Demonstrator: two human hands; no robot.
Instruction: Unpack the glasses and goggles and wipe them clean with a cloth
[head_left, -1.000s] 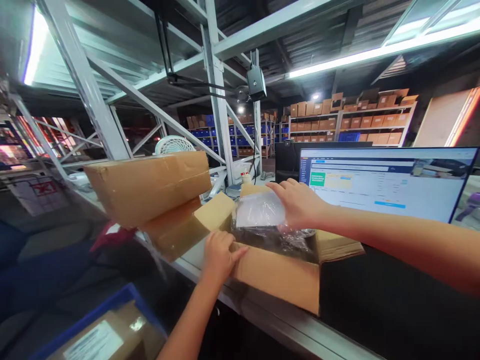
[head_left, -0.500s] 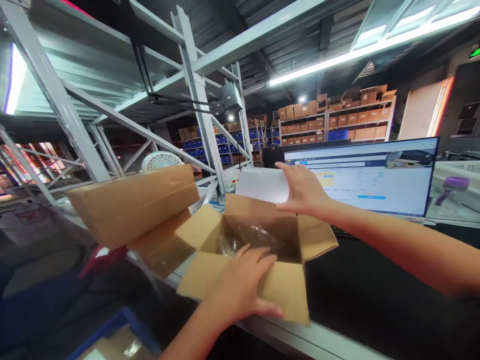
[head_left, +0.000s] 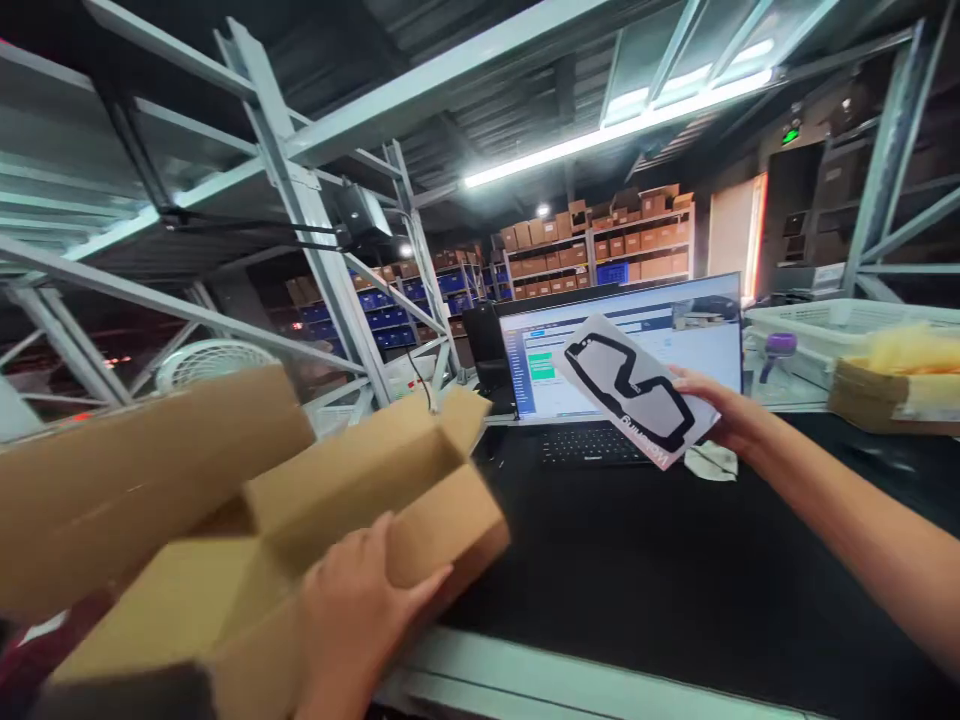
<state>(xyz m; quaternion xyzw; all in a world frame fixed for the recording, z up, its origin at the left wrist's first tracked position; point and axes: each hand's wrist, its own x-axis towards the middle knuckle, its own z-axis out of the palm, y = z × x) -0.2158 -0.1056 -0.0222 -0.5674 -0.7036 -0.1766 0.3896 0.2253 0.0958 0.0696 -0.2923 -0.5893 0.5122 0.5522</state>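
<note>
My left hand [head_left: 358, 610] grips the near wall of an open cardboard box [head_left: 375, 520] at the left edge of the black desk [head_left: 645, 590]; the box is tilted and its flaps stand up. My right hand [head_left: 724, 410] is raised over the desk and holds a flat white packet [head_left: 634, 390] with a black looped part printed or showing on it. The packet hangs in front of a lit laptop screen [head_left: 540, 350].
A closed long carton [head_left: 142, 470] lies left of the open box. A white fan [head_left: 210, 360] stands behind it. White baskets [head_left: 847, 325], a purple object [head_left: 780, 345] and a cardboard stack [head_left: 892, 395] sit at the right. Steel rack posts [head_left: 315, 230] rise at the left.
My right hand lifted the white packet out of the box and carried it right, in front of the screen. My left hand shifted along the box's wall; the view swung right.
</note>
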